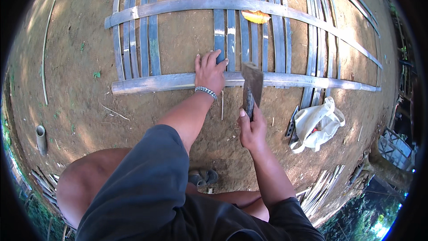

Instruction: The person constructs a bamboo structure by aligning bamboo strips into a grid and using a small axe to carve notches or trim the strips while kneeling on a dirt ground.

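My left hand (209, 72), with a chain bracelet at the wrist, rests over the near bamboo crosspiece (154, 84). Its fingers and thumb grip the lower end of a dark bamboo slat (218, 22). Just to its right, my right hand (253, 129) is closed round the handle of a broad-bladed chopping knife (253, 82), held upright in front of the crosspiece. The blade is worn and brownish, and hides a little of the crosspiece behind it. Several more slats (145, 31) run away from me beneath the far crosspiece (183, 4).
A yellow-orange object (256, 16) lies against the far crosspiece. To the right, a white bag (318, 122) sits beside a dark flat tool (292, 122). A bamboo tube (41, 139) stands at left. Split bamboo sticks (322, 192) lie at lower right on the dirt ground.
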Demonstrator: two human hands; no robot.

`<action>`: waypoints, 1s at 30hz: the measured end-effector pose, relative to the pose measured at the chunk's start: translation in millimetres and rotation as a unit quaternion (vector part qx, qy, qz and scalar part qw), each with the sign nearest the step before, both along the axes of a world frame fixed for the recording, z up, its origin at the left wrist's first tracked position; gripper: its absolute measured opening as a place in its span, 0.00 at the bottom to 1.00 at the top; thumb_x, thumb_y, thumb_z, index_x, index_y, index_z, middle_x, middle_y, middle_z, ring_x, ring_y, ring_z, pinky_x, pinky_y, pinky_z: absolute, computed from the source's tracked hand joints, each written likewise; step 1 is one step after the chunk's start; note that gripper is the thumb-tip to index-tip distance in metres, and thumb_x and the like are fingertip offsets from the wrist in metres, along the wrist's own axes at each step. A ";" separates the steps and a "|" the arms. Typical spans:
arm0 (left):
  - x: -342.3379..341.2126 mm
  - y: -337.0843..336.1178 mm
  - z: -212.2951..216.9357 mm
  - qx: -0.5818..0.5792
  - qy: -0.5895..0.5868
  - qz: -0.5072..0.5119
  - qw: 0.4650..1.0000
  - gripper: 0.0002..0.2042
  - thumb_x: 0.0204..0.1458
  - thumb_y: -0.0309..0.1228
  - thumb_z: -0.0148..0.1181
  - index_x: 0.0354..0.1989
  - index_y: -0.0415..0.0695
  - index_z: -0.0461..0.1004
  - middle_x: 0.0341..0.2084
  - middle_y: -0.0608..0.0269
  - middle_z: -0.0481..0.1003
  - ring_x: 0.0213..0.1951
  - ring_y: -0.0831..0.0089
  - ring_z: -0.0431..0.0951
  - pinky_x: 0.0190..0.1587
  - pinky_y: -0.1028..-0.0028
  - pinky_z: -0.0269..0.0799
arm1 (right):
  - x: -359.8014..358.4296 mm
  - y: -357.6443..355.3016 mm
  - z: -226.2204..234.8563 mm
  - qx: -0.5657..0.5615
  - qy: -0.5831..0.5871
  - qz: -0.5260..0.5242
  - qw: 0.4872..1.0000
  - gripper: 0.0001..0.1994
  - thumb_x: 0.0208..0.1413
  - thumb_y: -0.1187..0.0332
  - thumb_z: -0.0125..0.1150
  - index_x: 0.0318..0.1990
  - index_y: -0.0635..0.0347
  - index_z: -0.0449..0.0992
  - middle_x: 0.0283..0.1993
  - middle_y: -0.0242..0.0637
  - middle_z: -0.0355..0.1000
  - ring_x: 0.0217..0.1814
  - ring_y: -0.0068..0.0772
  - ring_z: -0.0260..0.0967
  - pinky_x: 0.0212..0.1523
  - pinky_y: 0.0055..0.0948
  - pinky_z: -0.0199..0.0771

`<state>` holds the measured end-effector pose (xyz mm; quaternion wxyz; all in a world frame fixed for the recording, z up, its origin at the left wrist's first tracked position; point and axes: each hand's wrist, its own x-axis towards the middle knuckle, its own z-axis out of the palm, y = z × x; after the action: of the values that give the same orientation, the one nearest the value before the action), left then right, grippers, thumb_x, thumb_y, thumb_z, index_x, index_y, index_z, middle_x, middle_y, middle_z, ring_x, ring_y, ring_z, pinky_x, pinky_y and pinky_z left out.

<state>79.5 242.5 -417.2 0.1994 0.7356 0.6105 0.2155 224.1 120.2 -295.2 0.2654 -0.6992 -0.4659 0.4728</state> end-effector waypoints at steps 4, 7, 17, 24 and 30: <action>3.9 1.9 0.5 0.002 0.016 -0.008 1.000 0.19 0.48 0.23 0.64 0.49 0.54 0.84 0.62 0.63 0.70 0.67 0.60 0.65 0.73 0.42 0.49 | 6.2 -2.9 -25.9 0.072 -0.120 0.047 0.989 0.29 0.66 0.66 0.57 0.73 0.62 0.61 0.48 0.56 0.74 0.49 0.52 0.75 0.52 0.44 0.75; 4.2 6.4 3.5 -0.002 0.010 -0.009 1.000 0.19 0.48 0.23 0.63 0.49 0.54 0.84 0.62 0.63 0.70 0.67 0.60 0.65 0.74 0.42 0.49 | 9.1 17.4 -10.3 -0.114 -0.118 0.050 0.985 0.28 0.69 0.62 0.57 0.74 0.53 0.63 0.29 0.35 0.71 0.27 0.26 0.71 0.34 0.32 0.75; -1.8 2.0 -2.5 0.004 0.027 -0.004 1.000 0.19 0.49 0.22 0.61 0.49 0.55 0.84 0.63 0.61 0.69 0.67 0.58 0.65 0.75 0.41 0.46 | 103.4 -108.6 6.3 0.077 -0.238 0.043 0.967 0.32 0.65 0.66 0.58 0.74 0.62 0.58 0.48 0.59 0.76 0.45 0.58 0.79 0.46 0.47 0.79; 38.5 8.3 -2.3 0.068 -0.038 0.031 0.996 0.19 0.53 0.26 0.61 0.54 0.52 0.80 0.62 0.56 0.69 0.67 0.56 0.65 0.74 0.46 0.46 | 161.4 -228.2 8.7 -0.140 -0.376 0.070 0.913 0.36 0.63 0.61 0.59 0.76 0.54 0.53 0.55 0.54 0.72 0.45 0.63 0.77 0.45 0.53 0.80; 168.8 -9.8 75.9 0.099 -0.231 -0.228 0.941 0.15 0.55 0.26 0.63 0.52 0.45 0.80 0.58 0.55 0.73 0.62 0.55 0.70 0.64 0.58 0.63 | 154.7 -283.3 -21.7 -0.222 -0.385 0.012 0.896 0.34 0.64 0.57 0.59 0.77 0.42 0.54 0.55 0.45 0.70 0.52 0.50 0.75 0.49 0.47 0.79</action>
<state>248.2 232.7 -341.2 0.3047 0.8008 0.3394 0.3881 378.8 -163.0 -316.9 -0.1031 -0.8617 -0.4230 0.2607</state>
